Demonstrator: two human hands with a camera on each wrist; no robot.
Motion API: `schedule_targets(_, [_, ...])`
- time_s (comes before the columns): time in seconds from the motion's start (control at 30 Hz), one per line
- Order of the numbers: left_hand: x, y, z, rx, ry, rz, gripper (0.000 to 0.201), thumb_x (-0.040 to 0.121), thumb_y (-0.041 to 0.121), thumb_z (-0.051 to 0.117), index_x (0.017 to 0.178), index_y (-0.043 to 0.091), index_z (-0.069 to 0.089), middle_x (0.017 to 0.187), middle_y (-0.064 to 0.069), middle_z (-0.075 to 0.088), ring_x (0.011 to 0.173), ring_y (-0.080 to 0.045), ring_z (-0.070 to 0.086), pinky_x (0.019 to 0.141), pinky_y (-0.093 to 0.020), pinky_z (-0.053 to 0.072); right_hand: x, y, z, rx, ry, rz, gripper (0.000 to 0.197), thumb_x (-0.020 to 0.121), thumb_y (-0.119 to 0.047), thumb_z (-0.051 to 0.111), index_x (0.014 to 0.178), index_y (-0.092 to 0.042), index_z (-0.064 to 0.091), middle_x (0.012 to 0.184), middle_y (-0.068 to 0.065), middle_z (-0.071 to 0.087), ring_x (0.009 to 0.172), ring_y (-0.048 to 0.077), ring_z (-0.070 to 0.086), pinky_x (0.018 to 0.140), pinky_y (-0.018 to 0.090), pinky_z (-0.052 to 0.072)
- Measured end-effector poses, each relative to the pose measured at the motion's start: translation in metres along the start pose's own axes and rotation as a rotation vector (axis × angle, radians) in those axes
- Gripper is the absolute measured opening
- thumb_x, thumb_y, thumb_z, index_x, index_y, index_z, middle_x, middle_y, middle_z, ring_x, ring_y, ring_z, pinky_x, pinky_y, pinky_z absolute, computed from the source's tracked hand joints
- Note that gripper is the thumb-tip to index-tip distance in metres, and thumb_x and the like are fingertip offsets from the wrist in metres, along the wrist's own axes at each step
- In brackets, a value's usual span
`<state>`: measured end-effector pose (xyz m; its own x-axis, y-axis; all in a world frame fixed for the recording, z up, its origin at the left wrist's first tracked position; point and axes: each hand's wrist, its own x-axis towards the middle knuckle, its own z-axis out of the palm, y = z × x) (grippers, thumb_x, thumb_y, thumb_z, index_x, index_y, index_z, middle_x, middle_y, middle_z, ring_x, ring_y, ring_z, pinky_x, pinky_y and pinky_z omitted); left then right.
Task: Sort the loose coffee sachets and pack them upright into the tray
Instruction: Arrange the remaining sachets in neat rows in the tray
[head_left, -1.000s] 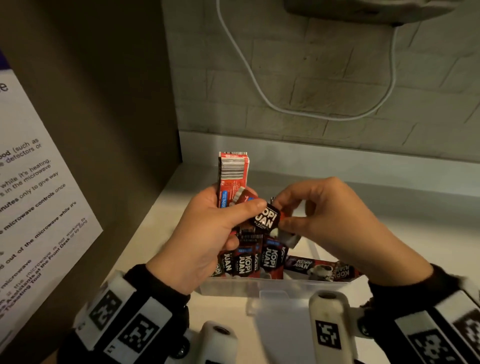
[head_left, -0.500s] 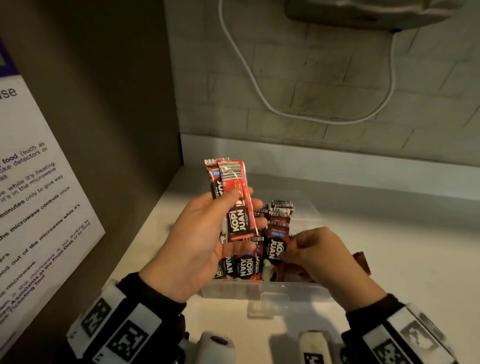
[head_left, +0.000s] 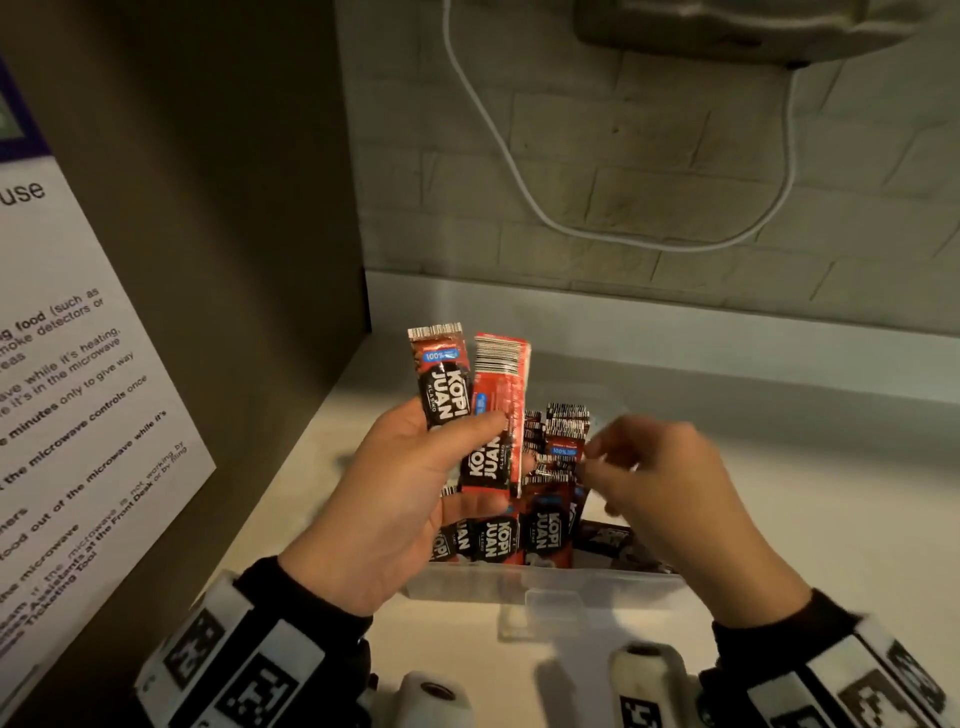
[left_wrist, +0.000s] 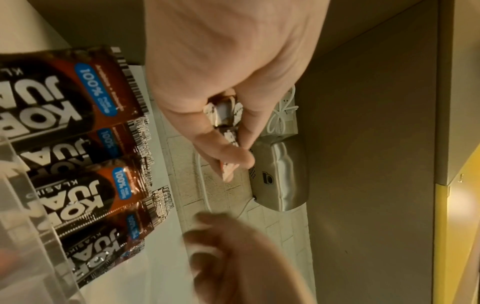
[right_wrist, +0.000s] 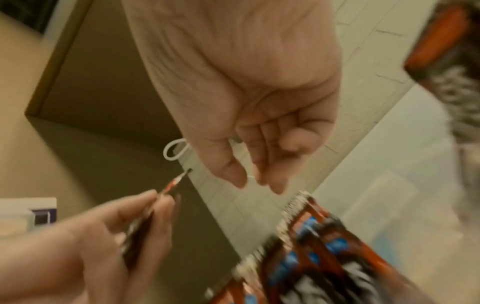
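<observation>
Left hand (head_left: 395, 499) pinches a fan of coffee sachets (head_left: 480, 410); right hand (head_left: 660, 493) hovers beside it, fingers loose, empty. Advisable: square the fan before lowering into tray (head_left: 545, 590).

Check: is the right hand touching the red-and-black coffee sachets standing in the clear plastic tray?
Apart. In the right wrist view the right hand hangs open, its fingertips clear of the sachet tops below, with pale counter showing between.

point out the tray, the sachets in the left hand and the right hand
tray (head_left: 545, 590), head view, clear front wall
sachets (head_left: 493, 410), head view, red sachet's middle, above the thumb
left hand (head_left: 384, 499), head view, palm
right hand (head_left: 670, 493), head view, back of hand
</observation>
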<state>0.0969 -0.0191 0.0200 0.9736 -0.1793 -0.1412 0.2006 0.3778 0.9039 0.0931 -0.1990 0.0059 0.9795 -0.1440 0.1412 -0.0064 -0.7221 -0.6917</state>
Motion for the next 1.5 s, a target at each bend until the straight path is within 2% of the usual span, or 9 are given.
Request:
schedule_targets(0.2, [0.000,-0.007,0.005,0.137,-0.029,0.007,0.024,0.078,0.009,0.071,0.100,0.011,0.064,0.083,-0.004,0.074,0.062,-0.010,0.067,0.036,-0.018,0.041,-0.003,-0.040,-0.019,0.775,-0.044,-0.025,0.024,0.081,-0.010,0.069,0.104,-0.013,0.063,0.075,0.009,0.065,0.042,0.018,0.054,0.035,0.025,0.035])
schedule_targets(0.43, [0.000,0.000,0.007,0.046,0.036,0.023,0.052,0.061,0.050,0.064,0.101,0.017,0.065,0.091,-0.005,0.076,0.073,-0.016,0.071,0.043,-0.022,0.050,-0.007,-0.036,-0.023,1.019,-0.135,-0.198,0.018,0.065,0.002,0.072,0.076,-0.008,0.062,0.069,0.010,0.067,0.061,0.024,0.068,0.056,0.030,0.056])
schedule_targets(0.73, [0.009,0.005,0.001,-0.142,0.104,0.179,0.034,0.063,0.010,0.070,0.092,0.017,0.054,0.086,-0.007,0.075,0.077,-0.015,0.072,0.064,-0.030,0.058,-0.004,-0.003,-0.006,0.477,-0.040,-0.536,0.021,0.061,0.005,0.067,0.059,-0.016,0.066,0.081,-0.002,0.070,0.078,0.012,0.068,0.071,0.031,0.057])
schedule_targets(0.87, [0.012,-0.001,0.005,-0.049,0.107,0.206,0.038,0.056,0.015,0.074,0.089,0.018,0.055,0.102,-0.014,0.072,0.082,-0.015,0.072,0.071,-0.032,0.056,-0.002,0.004,-0.002,0.184,-0.013,-0.483,0.023,0.066,0.002,0.067,0.064,-0.020,0.074,0.073,-0.013,0.070,0.068,0.005,0.066,0.062,0.026,0.053])
schedule_targets(1.0, [0.014,-0.010,0.008,0.046,0.084,0.224,0.033,0.062,0.010,0.076,0.086,0.016,0.055,0.090,-0.012,0.073,0.080,-0.019,0.072,0.067,-0.030,0.056,-0.006,-0.008,-0.004,0.160,-0.018,-0.366,0.011,0.066,-0.033,0.070,0.073,-0.026,0.068,0.073,-0.016,0.064,0.064,0.001,0.056,0.054,0.015,0.041])
schedule_targets(1.1, [0.014,-0.016,0.014,0.104,0.045,0.208,0.026,0.072,-0.001,0.074,0.083,0.014,0.056,0.073,-0.004,0.068,0.069,-0.016,0.068,0.063,-0.028,0.057,-0.001,-0.015,-0.003,0.191,0.002,-0.320,0.044,0.069,-0.011,0.078,0.095,-0.031,0.048,0.076,-0.013,0.063,0.054,0.001,0.051,0.050,0.016,0.038])
schedule_targets(1.2, [0.014,-0.020,0.017,0.177,0.030,0.186,0.025,0.063,0.012,0.078,0.079,0.016,0.059,0.076,-0.007,0.069,0.075,-0.022,0.068,0.077,-0.040,0.056,0.001,-0.019,0.000,0.185,-0.040,-0.315,0.067,0.073,0.002,0.072,0.102,-0.046,0.034,0.074,-0.005,0.062,0.048,0.004,0.052,0.051,0.019,0.040])
schedule_targets(1.33, [0.012,-0.014,0.018,0.128,0.010,0.075,0.014,0.084,0.024,0.066,0.086,0.012,0.061,0.080,-0.009,0.070,0.075,-0.022,0.068,0.073,-0.038,0.057,-0.001,-0.015,-0.003,0.184,-0.127,-0.311,0.075,0.079,0.007,0.063,0.114,-0.054,0.035,0.073,0.002,0.058,0.049,0.012,0.054,0.053,0.030,0.048])
schedule_targets(1.5, [0.016,-0.008,0.004,0.042,0.104,0.059,0.023,0.094,0.000,0.043,0.100,0.011,0.063,0.087,-0.008,0.060,0.077,-0.019,0.063,0.071,-0.037,0.055,0.003,0.003,-0.003,0.253,-0.086,-0.236,0.064,0.084,0.012,0.056,0.100,-0.051,0.051,0.083,0.000,0.056,0.054,0.026,0.062,0.053,0.040,0.055])
